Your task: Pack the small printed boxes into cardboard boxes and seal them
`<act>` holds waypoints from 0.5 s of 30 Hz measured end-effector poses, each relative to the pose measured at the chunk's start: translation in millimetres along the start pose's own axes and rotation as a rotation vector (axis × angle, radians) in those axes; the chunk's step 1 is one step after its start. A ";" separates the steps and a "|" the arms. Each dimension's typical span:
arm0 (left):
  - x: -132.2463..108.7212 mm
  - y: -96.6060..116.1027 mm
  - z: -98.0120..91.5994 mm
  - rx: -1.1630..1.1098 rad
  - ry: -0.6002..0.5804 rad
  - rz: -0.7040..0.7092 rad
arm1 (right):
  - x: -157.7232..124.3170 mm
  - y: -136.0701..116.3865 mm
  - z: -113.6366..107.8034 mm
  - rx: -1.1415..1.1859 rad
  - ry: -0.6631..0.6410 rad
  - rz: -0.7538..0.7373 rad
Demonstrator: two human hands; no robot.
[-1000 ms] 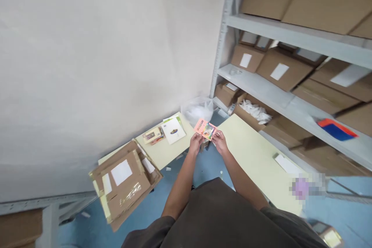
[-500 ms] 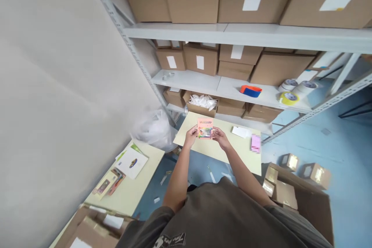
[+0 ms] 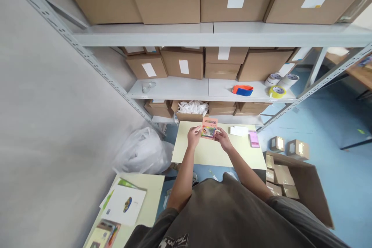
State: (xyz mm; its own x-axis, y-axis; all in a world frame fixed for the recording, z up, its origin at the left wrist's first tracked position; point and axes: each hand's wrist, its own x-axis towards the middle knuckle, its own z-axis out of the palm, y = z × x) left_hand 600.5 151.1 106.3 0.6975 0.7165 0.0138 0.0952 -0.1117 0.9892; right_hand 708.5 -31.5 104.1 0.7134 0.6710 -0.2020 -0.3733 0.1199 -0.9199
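Both my hands hold a small peach-pink printed card (image 3: 209,128) up by its lower edges, above a pale yellow table (image 3: 215,153). My left hand (image 3: 193,137) pinches the card's left side, and my right hand (image 3: 222,140) grips its right side. The card's front shows a colourful picture, with small print too tiny to read. A white paper slip (image 3: 238,131) and a pixelated pink item (image 3: 254,139) lie on the table to the right of my right hand.
Grey metal shelves hold several cardboard boxes, tape rolls (image 3: 277,92) and an orange-blue object (image 3: 243,90). A white plastic bag (image 3: 142,152) sits left of the table. A second table (image 3: 152,190) holds printed sheets at lower left. An open carton (image 3: 302,180) stands on the blue floor at right.
My view has swung left and levelled, bringing the shelves square on and the table to the centre. Both hands keep the card, which now tilts slightly differently.
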 end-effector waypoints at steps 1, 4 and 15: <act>5.9 3.2 2.0 0.056 -0.032 0.033 | 3.3 1.6 5.1 -0.037 0.035 -0.045; 16.2 13.2 14.7 0.029 -0.287 0.120 | 10.6 5.9 20.5 -0.175 0.108 -0.222; 54.0 20.8 7.3 -0.443 -0.533 -0.172 | 12.5 -24.0 18.0 -0.306 0.430 -0.274</act>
State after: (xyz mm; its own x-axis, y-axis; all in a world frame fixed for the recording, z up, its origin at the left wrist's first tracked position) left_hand 645.3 182.4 126.5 0.9616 0.2518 -0.1089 0.0161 0.3442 0.9387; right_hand 715.7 -12.9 129.8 0.9598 0.2808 -0.0026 0.0008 -0.0119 -0.9999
